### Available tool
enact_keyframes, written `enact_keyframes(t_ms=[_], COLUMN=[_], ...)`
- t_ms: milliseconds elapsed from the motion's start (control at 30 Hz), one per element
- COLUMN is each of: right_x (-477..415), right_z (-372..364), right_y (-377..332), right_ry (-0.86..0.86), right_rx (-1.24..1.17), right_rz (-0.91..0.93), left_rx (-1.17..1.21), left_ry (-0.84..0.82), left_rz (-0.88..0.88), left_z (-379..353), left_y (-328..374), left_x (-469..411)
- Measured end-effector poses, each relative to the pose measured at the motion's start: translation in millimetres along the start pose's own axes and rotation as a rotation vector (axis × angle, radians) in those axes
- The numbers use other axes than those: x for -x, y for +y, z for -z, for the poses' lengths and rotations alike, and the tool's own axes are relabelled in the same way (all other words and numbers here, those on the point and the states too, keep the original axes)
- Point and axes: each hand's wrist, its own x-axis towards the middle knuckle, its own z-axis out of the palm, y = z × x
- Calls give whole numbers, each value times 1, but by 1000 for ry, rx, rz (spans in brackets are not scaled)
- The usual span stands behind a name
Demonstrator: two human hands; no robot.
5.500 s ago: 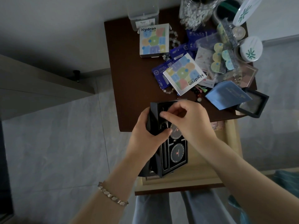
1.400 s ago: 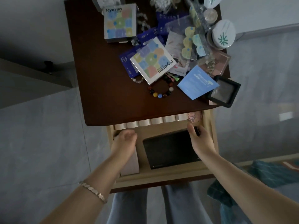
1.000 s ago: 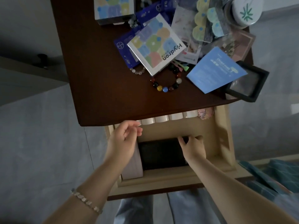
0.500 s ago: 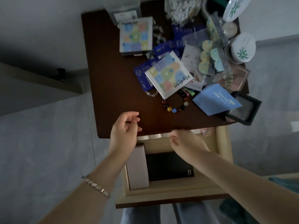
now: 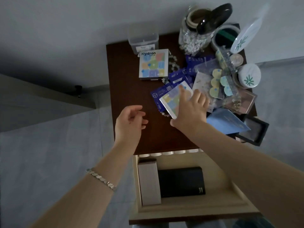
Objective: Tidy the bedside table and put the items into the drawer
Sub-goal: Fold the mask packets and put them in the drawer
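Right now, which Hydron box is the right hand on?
The nearer, tilted Hydron box, lying over the blue sachets; the right hand rests its fingers on top. The other Hydron box sits untouched at the back, by the clear container.

Just the one cam here, head-worn, looking almost straight down over the table (image 5: 131,96) with a slight forward tilt. The lens is wide, so straight edges bend a bit. It sits close: both forearms run in from the bottom edge, and the right hand (image 5: 189,112) and left hand (image 5: 130,122) land around mid-frame. Past the fingers (image 5: 181,92) are the table's far end and the wall (image 5: 65,30). Behind them, nearer the lens, is the pulled-out drawer (image 5: 181,211). Floor (image 5: 41,153) fills the side beyond the left fingers (image 5: 138,107).
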Motion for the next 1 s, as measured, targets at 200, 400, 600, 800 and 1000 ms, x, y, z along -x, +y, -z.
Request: enact_keyframes(t_ms=[200, 400, 600, 800, 1000], right_x=[75, 102, 109, 111, 116], right_z=[-2, -35, -115, -182, -199], right_y=[15, 58, 93, 91, 62], right_ry=[-77, -419, -509, -503, -650], right_rx=[-547, -1148, -842, -641, -374], right_rz=[262, 10, -67, -236, -90], left_rx=[219, -77, -235, -209, -145], left_ry=[-272, -544, -471, -302, -239], left_rz=[324, 168, 84, 104, 86], left_z=[-9, -8, -13, -4, 1], left_y=[1, -40, -87, -99, -92], left_x=[18, 53, 71, 58, 43])
